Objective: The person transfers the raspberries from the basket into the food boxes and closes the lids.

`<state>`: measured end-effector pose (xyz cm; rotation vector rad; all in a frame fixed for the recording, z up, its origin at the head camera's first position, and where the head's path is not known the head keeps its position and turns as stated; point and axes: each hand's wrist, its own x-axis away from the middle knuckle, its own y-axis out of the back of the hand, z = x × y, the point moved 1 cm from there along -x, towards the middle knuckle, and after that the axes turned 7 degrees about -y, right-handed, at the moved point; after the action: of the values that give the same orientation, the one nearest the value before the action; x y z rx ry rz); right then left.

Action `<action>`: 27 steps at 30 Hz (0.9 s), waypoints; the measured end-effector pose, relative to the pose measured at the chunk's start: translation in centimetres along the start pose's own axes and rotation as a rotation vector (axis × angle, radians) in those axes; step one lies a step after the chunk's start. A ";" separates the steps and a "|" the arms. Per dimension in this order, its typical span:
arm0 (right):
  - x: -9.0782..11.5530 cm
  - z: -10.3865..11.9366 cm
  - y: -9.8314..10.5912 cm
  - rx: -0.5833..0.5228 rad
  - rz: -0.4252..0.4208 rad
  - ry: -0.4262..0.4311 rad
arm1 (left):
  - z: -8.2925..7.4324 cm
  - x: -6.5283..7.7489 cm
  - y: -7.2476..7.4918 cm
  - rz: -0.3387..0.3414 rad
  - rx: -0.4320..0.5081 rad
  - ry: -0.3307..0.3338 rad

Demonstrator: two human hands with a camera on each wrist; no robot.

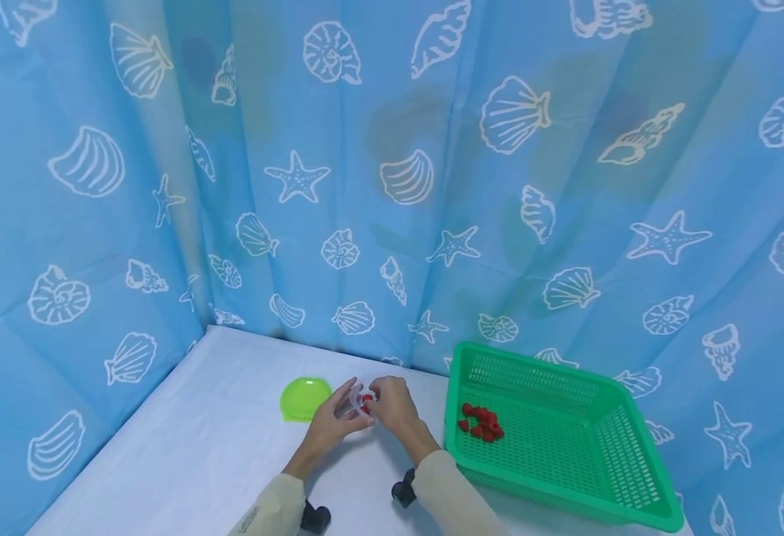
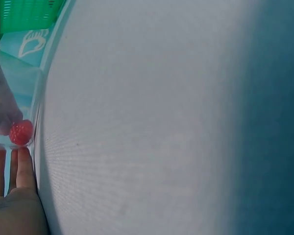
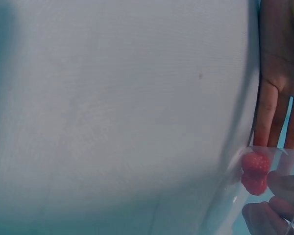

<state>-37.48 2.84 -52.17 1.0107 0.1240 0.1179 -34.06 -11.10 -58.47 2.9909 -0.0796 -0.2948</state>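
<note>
Between thumb and fingers, my left hand (image 1: 333,423) holds a small clear plastic container (image 1: 354,392) near the middle of the table. In the left wrist view, its fingertips touch the container's wall from outside. My right hand (image 1: 393,404) reaches into the container, its fingers bent. Red raspberries (image 3: 255,183) show through the clear wall in the right wrist view, close beside the right fingertips. One raspberry (image 2: 21,132) appears near those fingertips in the left wrist view. Whether the right fingers pinch a raspberry is hidden.
A light green lid-like dish (image 1: 305,398) lies left of the hands. At the right stands a large green plastic basket (image 1: 566,487) with several raspberries (image 1: 483,423) in its left part. A blue shell-print curtain (image 1: 378,298) hangs behind the white table (image 1: 231,417).
</note>
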 end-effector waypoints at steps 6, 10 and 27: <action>0.0 0.2 2.0 -0.084 -0.024 -0.030 | -0.3 0.1 -0.2 0.001 -0.013 0.005; -0.4 0.6 5.6 -0.152 -0.112 -0.002 | -0.4 0.1 -0.2 0.005 0.003 0.008; -1.7 -8.3 18.1 -0.165 -0.240 0.010 | 0.1 0.0 -0.3 0.017 0.000 0.018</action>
<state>-41.23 19.02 -41.11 0.8246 0.2396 -0.0847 -34.06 -10.84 -58.60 2.9912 -0.1027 -0.2656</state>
